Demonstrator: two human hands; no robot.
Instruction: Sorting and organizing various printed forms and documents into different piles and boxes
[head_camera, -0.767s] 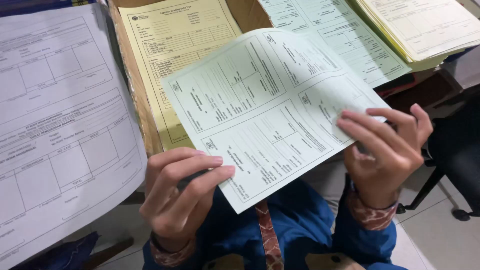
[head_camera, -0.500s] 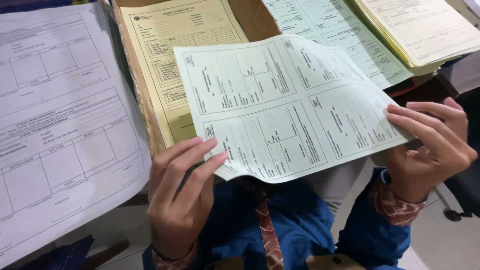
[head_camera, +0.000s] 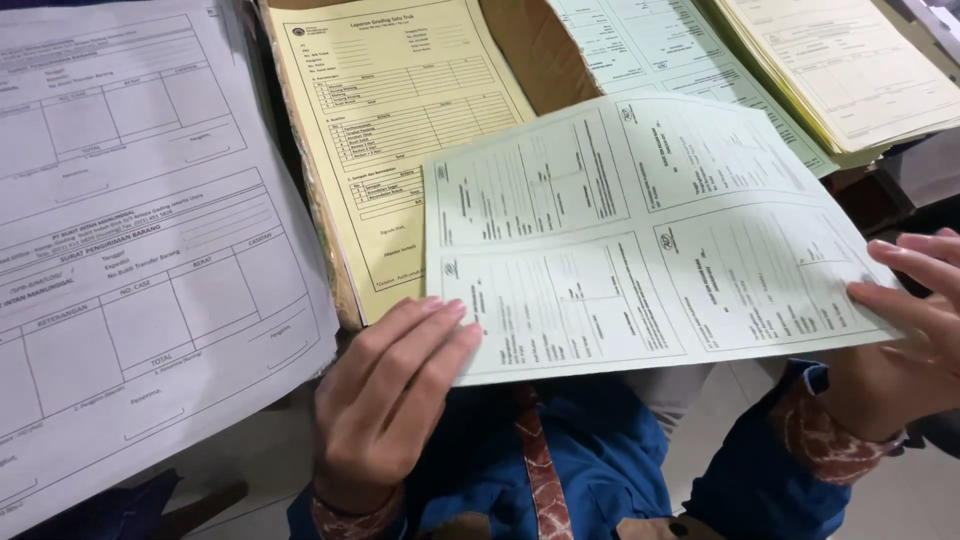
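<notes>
Between my 2 hands the pale green form sheet (head_camera: 640, 240) stretches left-right; my left hand (head_camera: 395, 400) pinches its near-left corner, my right hand (head_camera: 900, 340) its right edge.

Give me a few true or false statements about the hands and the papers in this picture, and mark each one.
1. Both hands hold the pale green form sheet. True: the left hand grips its lower left corner, the right hand its right edge.
2. The sheet in the hands is folded in half. False: it is open and nearly flat.
3. A yellow form stack lies behind the held sheet. True.
4. The large white form sheet lies on the right. False: it lies on the left.
5. The left hand holds a pen. False: its fingers touch only paper.
</notes>
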